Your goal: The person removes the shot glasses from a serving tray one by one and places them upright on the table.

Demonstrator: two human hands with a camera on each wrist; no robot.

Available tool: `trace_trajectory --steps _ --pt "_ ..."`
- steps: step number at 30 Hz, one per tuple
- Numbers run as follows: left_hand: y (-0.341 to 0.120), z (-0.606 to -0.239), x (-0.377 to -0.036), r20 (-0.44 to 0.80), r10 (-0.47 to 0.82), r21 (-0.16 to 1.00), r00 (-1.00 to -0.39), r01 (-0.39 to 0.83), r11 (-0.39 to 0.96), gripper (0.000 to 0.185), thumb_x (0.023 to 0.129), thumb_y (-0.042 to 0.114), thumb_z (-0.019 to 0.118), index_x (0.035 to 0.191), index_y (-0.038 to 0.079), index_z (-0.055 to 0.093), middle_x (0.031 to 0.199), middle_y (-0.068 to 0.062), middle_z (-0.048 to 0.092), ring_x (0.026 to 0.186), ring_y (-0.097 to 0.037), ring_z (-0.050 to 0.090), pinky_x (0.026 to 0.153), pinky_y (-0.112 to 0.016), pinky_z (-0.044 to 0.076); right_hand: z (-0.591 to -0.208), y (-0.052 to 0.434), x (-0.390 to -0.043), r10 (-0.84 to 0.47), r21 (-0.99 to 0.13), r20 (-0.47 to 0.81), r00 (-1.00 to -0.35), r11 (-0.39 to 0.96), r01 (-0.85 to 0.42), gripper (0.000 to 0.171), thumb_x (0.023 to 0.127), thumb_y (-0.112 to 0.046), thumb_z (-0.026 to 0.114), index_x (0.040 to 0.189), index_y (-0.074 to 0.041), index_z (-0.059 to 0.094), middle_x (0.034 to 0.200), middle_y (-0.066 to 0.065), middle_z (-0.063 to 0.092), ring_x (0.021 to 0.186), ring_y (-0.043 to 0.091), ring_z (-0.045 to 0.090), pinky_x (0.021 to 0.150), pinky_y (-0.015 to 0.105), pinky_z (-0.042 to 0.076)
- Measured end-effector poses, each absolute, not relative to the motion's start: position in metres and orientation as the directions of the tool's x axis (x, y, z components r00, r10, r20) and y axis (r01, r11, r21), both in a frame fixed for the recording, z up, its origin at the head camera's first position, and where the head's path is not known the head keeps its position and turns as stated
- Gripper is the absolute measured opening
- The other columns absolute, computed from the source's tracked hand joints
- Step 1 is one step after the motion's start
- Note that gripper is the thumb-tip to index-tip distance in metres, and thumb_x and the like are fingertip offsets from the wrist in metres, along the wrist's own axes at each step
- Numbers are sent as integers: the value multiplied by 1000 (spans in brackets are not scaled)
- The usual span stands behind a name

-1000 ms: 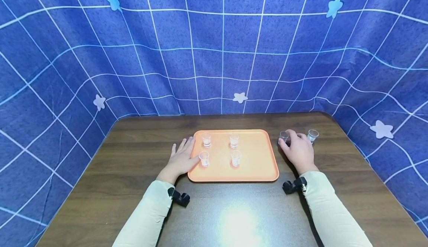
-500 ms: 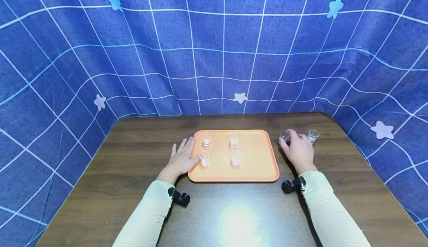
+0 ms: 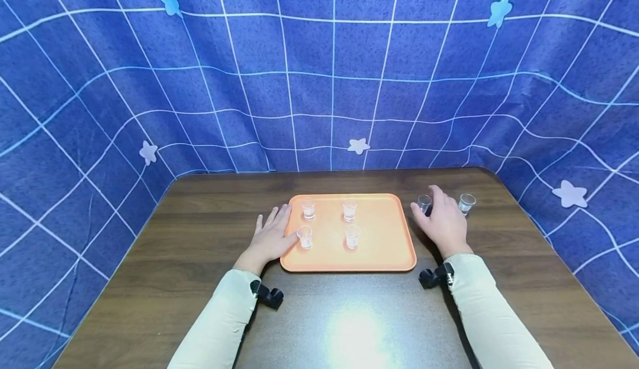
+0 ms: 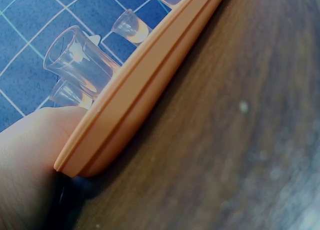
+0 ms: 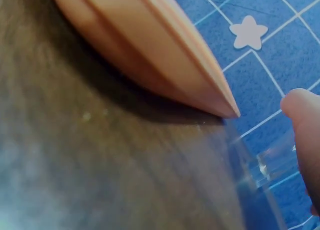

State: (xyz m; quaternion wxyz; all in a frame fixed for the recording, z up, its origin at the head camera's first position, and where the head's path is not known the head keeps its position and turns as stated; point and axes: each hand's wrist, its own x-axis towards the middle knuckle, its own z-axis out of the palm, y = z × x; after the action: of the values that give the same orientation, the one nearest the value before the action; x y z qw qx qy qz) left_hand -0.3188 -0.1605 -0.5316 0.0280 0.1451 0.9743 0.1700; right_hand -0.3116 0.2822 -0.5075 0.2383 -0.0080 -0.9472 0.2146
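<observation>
An orange tray [image 3: 384,236] bears several small clear shot glasses, among them a front left glass [image 3: 305,240] and a front right glass [image 3: 352,238]. My left hand [image 3: 269,240] rests at the tray's left edge with fingers spread, its thumb over the rim right by the front left glass. In the left wrist view, the base of that thumb [image 4: 55,125] lies along the rim. To the right of the tray, my right hand [image 3: 444,222] has thumb and index finger parted around another shot glass [image 3: 424,202] on the table. The right thumb [image 5: 307,135] shows apart from the glass [image 5: 272,165].
One more shot glass [image 3: 466,203] stands just right of my right hand. The brown wooden table [image 3: 214,202] ends at a blue curtain [image 3: 309,97] with a white grid and stars. Bright glare lies on the table's front middle.
My right thumb and index finger have spread away from the shot glass between them, and the glass has stayed in place. The left hand and the tray have not moved.
</observation>
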Motion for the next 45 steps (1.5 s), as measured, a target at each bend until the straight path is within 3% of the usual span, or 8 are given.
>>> trace_trajectory --steps 5,13,36,45 --pt "-162 -531 -317 13 292 330 -956 279 902 95 95 74 33 164 12 9 169 -9 15 156 -33 8 117 -66 -5 -501 274 -318 85 -392 527 -846 907 -153 63 90 -45 67 134 -3 55 124 25 63 118 46 55 98 60 42" --pt "-160 -528 -315 4 287 341 -958 271 900 94 96 72 34 164 12 9 169 -9 15 156 -32 8 116 -66 -8 -493 251 -327 -3 -335 574 -819 912 -238 61 89 -44 69 132 -2 57 120 23 66 121 45 53 109 55 34" --pt "-159 -524 -314 -9 282 329 -959 264 907 93 97 71 34 164 13 8 169 -8 14 156 -31 7 116 -67 -6 -487 185 -333 -154 -387 470 -869 849 -360 69 86 -54 69 138 -11 55 117 10 72 133 41 46 117 55 23" --pt "-158 -522 -313 -27 284 321 -958 261 911 91 98 68 37 164 12 7 169 -9 14 156 -31 6 116 -67 -6 -490 169 -334 -226 -375 444 -867 832 -409 71 85 -58 67 140 -16 53 112 6 75 130 40 50 116 54 25"
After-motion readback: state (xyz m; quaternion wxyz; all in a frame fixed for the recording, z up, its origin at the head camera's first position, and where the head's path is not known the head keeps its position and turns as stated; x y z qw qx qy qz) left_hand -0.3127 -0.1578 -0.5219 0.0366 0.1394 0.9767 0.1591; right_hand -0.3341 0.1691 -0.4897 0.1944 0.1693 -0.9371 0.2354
